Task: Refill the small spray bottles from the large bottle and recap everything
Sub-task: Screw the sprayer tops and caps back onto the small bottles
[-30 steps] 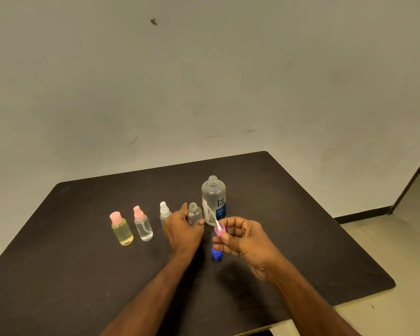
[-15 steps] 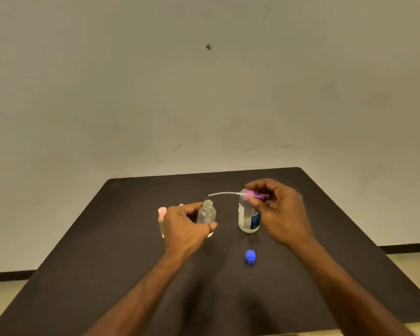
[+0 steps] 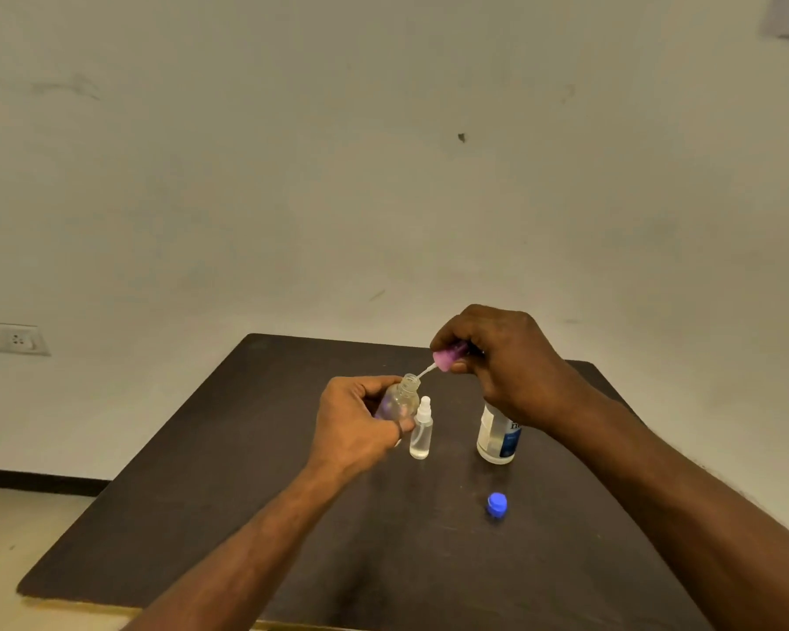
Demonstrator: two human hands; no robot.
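Note:
My left hand (image 3: 354, 425) grips a small clear bottle (image 3: 401, 399) with an open neck, lifted and tilted to the right above the dark table (image 3: 228, 457). My right hand (image 3: 506, 362) pinches a pink spray cap (image 3: 447, 357); its white dip tube (image 3: 425, 371) enters the bottle's neck. A small bottle with a white spray cap (image 3: 421, 430) stands just right of my left hand. The large bottle (image 3: 497, 437) with a blue label stands uncapped, half hidden behind my right wrist. Its blue cap (image 3: 496, 504) lies on the table in front of it.
The table's front edge runs along the bottom of the view. A wall (image 3: 383, 175) stands close behind the table, with a socket (image 3: 17, 339) at the left. Other small bottles are hidden behind my left hand.
My right hand has brought the pink spray cap left and down, so its tube tip now enters the small bottle's neck. My left hand has raised and tilted that bottle. The view has shifted.

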